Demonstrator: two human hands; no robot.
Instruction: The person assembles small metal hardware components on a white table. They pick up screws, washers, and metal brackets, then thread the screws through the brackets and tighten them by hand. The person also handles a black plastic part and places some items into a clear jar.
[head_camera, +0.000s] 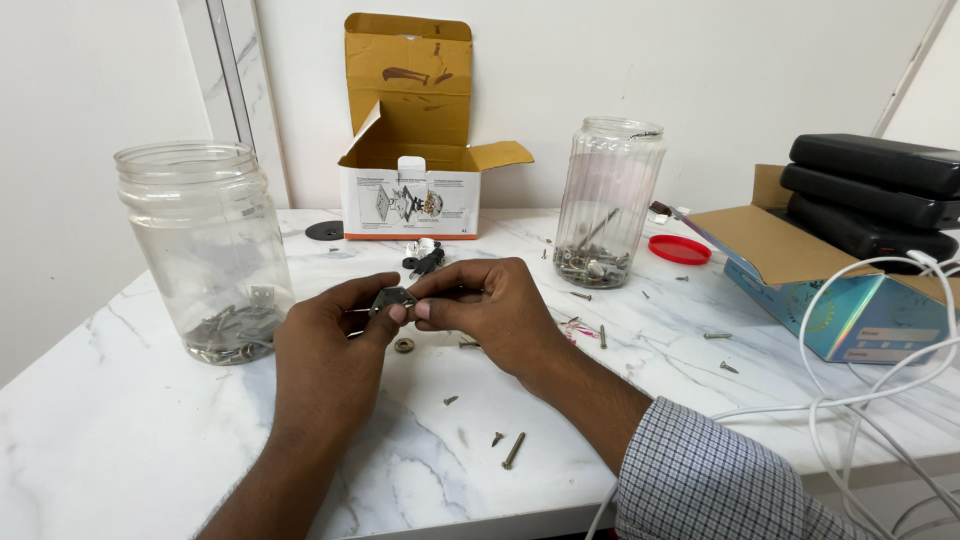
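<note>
At the left of the frame a clear jar (207, 250) stands on the marble tabletop (120, 420), a heap of metal hardware in its bottom. Just right of it, at centre, the left hand (325, 345) and the right hand (495, 310) meet, both pinching a small grey metal plate (392, 299) between fingertips above the tabletop; it may be a hinge leaf, though it is too small to tell. A washer (404, 345) lies just beneath, and loose screws (513, 451) are scattered near the front edge, so a slip of the pinch would likely drop the plate among them, and a brushing sleeve could roll screws off the edge. Behind, at upper centre, an open cardboard box (410, 150) shows a yellow-brown lid and a white front with an orange strip and small diagrams. Right of it stands a ribbed jar (608, 200) of screws, with a red lid (679, 249) beside it. At far right a blue box (850, 310) holds black cases (870, 190), with white cable (860, 400) looping across.
</note>
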